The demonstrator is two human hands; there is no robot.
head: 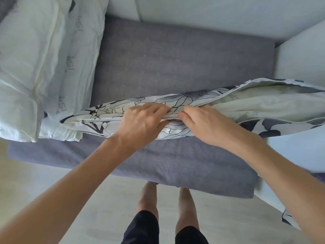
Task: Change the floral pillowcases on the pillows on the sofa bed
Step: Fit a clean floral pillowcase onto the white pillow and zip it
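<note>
A person leans over a grey sofa bed (175, 55) with a floral pillowcase (175, 101) held edge-up at the centre of the view, its zipper (102, 119) facing the camera so both hands can work the seam; the left hand (142, 124) curls its fingers over the zip line and pinches the two fabric edges together, apparently to keep the track straight and taut; the right hand (202, 124), just beside it toward 3 o'clock, is curled too, thumb and fingertips nipping the cloth at the point where the closed run of teeth ends, though whether it has the slider itself cannot be told from here; toward 9 o'clock the zipper lies shut as far as the corner, while toward 3 o'clock the case gapes, showing the pale pillow (255, 104) inside, which suggests the fastening is part way along; whether the case is being opened or closed cannot be told; the case rests along the front of the mattress, likely so its weight is carried while the hands steer; at 10 o'clock two bare white pillows (35, 59) lie stacked against the end of the sofa bed, seemingly set aside out of the working space; at 6 o'clock the person's legs (167, 199) stand on a pale floor (52, 173).
</note>
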